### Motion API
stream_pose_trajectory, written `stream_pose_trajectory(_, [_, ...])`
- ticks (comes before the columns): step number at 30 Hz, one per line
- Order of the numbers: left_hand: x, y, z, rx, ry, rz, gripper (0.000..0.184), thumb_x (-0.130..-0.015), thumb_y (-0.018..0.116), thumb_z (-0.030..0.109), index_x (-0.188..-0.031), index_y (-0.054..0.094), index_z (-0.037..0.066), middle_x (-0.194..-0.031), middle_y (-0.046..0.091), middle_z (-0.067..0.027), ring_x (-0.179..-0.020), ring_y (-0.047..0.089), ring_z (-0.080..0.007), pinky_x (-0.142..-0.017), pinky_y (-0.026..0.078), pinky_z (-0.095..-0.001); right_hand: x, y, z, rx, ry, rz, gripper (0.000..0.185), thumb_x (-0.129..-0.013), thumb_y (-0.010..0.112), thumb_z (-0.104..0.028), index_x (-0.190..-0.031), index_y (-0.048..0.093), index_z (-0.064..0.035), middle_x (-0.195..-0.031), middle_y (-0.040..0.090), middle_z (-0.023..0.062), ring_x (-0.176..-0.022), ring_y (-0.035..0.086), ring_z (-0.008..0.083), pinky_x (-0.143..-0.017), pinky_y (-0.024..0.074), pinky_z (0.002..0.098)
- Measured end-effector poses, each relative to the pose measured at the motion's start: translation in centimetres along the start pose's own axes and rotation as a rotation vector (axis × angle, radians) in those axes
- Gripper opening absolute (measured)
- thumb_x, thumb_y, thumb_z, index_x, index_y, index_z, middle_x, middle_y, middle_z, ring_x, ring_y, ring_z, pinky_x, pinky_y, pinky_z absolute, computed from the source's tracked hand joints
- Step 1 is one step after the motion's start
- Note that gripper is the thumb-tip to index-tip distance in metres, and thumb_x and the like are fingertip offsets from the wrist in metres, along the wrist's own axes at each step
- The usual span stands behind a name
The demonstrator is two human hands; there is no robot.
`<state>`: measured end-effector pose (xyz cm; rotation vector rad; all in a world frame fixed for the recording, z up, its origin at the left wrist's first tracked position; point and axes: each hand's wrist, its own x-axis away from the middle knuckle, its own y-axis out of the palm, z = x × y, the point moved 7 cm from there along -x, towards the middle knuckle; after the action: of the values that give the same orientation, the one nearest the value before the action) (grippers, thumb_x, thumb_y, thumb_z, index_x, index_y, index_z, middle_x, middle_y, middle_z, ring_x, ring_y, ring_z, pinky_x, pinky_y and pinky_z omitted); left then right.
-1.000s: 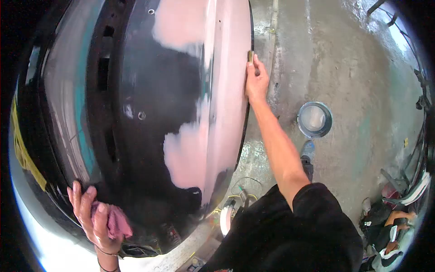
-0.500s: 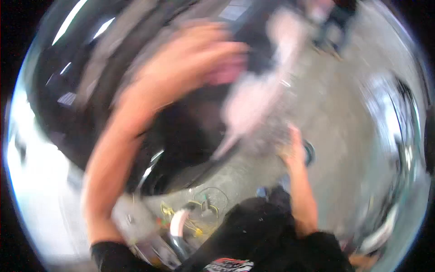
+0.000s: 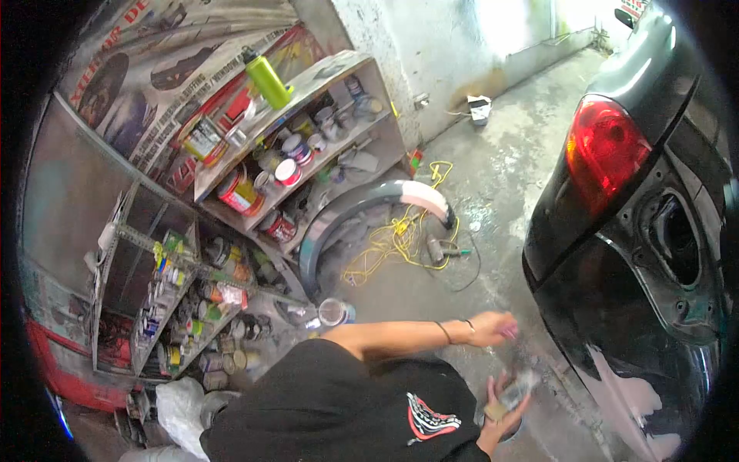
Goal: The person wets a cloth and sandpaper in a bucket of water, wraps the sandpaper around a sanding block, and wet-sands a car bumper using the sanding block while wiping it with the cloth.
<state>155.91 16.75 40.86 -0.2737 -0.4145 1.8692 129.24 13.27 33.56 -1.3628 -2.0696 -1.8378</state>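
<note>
the person's left arm (image 3: 385, 337) reached across the front of the body, its bent wrist banded by thin dark bracelets, and the left hand (image 3: 486, 329) had its fingers curled in, closed on a small pink cloth (image 3: 509, 330) that showed only at the fingertips. the right hand (image 3: 504, 408), lower down near the car, was turned palm up, with thumb and fingers clamped around a small tan block (image 3: 496, 410); a pale grey, blurred piece (image 3: 521, 387) lay against the block in the same hand. both hands were apart from each other and from the car. the glossy black car body (image 3: 566, 300) stood at the right, with a red tail light (image 3: 606, 150), an open oval hole in bare-looking metal, and smooth pale pink patches (image 3: 627, 396) with ragged edges low on its panel. at the upper left, a wrinkled printed banner (image 3: 165, 85) read "exterior de", "buffing" and "window", the rest cut off or hidden. below it, a wooden shelf (image 3: 296, 150) held labelled cans and a lime-green bottle (image 3: 267, 79), their small print unreadable. the black t-shirt (image 3: 346, 408) bore a red and white logo, its lettering too small to read.
</note>
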Motion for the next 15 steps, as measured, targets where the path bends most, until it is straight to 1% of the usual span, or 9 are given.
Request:
stream_pose_trajectory(1, [2.7,-2.1,0.3,-0.034,-0.102,0.040,0.029,-0.091,0.068,0.011,-0.119,0.064,0.004,-0.117,0.072,-0.0178,-0.107,0.071,-0.0395,-0.095,0.057,-0.0498,0.5,4.3,1.9,-0.164,0.157,0.019,0.055,-0.110,0.060,-0.044,-0.154,0.057,-0.0124,-0.155,0.061,0.0130,-0.144,0.054,0.0488,-0.115,0.0402,0.0802])
stream_pose_trajectory(3, [5.6,-5.2,-0.7,-0.118,-0.187,0.107,0.037,-0.089,0.067,0.013,-0.124,0.062,0.004,-0.119,0.072,-0.0181,-0.113,0.069,-0.0407,-0.098,0.056,-0.0507,-2.2,9.7,6.5,-0.067,0.336,-0.269,0.054,-0.110,0.058,-0.046,-0.153,0.058,-0.0141,-0.151,0.065,0.0089,-0.142,0.057,0.0475,-0.113,0.0437,0.0771])
stream_pose_trajectory(5, [7.9,-7.2,-3.2,-0.181,-0.165,0.151,0.048,-0.087,0.067,0.015,-0.132,0.059,0.004,-0.120,0.070,-0.0195,-0.119,0.066,-0.0425,-0.100,0.054,-0.0523,-4.3,13.6,10.7,0.036,0.445,-0.282,0.052,-0.109,0.060,-0.048,-0.151,0.061,-0.0165,-0.147,0.069,0.0094,-0.135,0.063,0.0481,-0.105,0.0549,0.0726])
stream_pose_trajectory(6, [9.0,-8.3,-2.8,-0.263,-0.288,0.146,0.071,-0.084,0.067,0.017,-0.152,0.049,0.002,-0.125,0.067,-0.0251,-0.125,0.062,-0.0457,-0.105,0.052,-0.0536,-5.5,14.9,12.5,0.086,0.466,-0.347,0.052,-0.110,0.059,-0.048,-0.151,0.061,-0.0164,-0.145,0.070,0.0106,-0.132,0.066,0.0465,-0.102,0.0574,0.0705])
stream_pose_trajectory(9, [10.9,-12.9,-2.2,-0.357,-0.416,0.177,0.088,-0.083,0.068,0.021,-0.164,0.038,0.002,-0.132,0.062,-0.0317,-0.126,0.060,-0.0495,-0.107,0.050,-0.0545,-8.6,18.6,16.2,0.212,0.507,-0.469,0.051,-0.111,0.057,-0.048,-0.149,0.061,-0.0158,-0.142,0.071,0.0135,-0.123,0.072,0.0412,-0.095,0.0636,0.0637])
stream_pose_trajectory(10, [11.2,-14.4,-1.8,-0.325,-0.459,0.101,0.102,-0.082,0.070,0.020,-0.171,0.024,0.001,-0.134,0.061,-0.0333,-0.125,0.060,-0.0510,-0.110,0.049,-0.0554,-9.0,19.7,17.4,0.236,0.516,-0.452,0.050,-0.111,0.056,-0.048,-0.149,0.061,-0.0154,-0.141,0.071,0.0140,-0.120,0.074,0.0390,-0.094,0.0648,0.0611])
stream_pose_trajectory(13, [11.2,-17.5,-4.8,-0.185,-0.184,0.277,0.110,-0.083,0.072,0.019,-0.173,0.012,-0.001,-0.133,0.061,-0.0308,-0.126,0.060,-0.0488,-0.111,0.050,-0.0535,-9.3,23.1,20.7,0.279,0.521,-0.434,0.053,-0.112,0.054,-0.048,-0.149,0.060,-0.0113,-0.142,0.070,0.0121,-0.123,0.072,0.0316,-0.100,0.0620,0.0550])
stream_pose_trajectory(14, [10.8,-18.9,-5.1,-0.109,-0.138,0.238,0.118,-0.083,0.073,0.018,-0.174,0.001,-0.002,-0.136,0.061,-0.0276,-0.125,0.063,-0.0432,-0.110,0.052,-0.0482,-9.6,24.1,21.5,0.282,0.520,-0.440,0.054,-0.113,0.053,-0.048,-0.150,0.059,-0.0095,-0.143,0.069,0.0119,-0.125,0.070,0.0303,-0.103,0.0593,0.0522])
stream_pose_trajectory(15, [10.9,-20.5,-5.7,0.016,-0.157,0.215,0.118,-0.084,0.073,0.017,-0.174,-0.001,-0.002,-0.137,0.062,-0.0265,-0.125,0.064,-0.0416,-0.110,0.053,-0.0465,-10.1,25.4,22.7,0.281,0.523,-0.455,0.056,-0.113,0.051,-0.047,-0.152,0.057,-0.0076,-0.143,0.068,0.0118,-0.126,0.069,0.0290,-0.107,0.0566,0.0494])
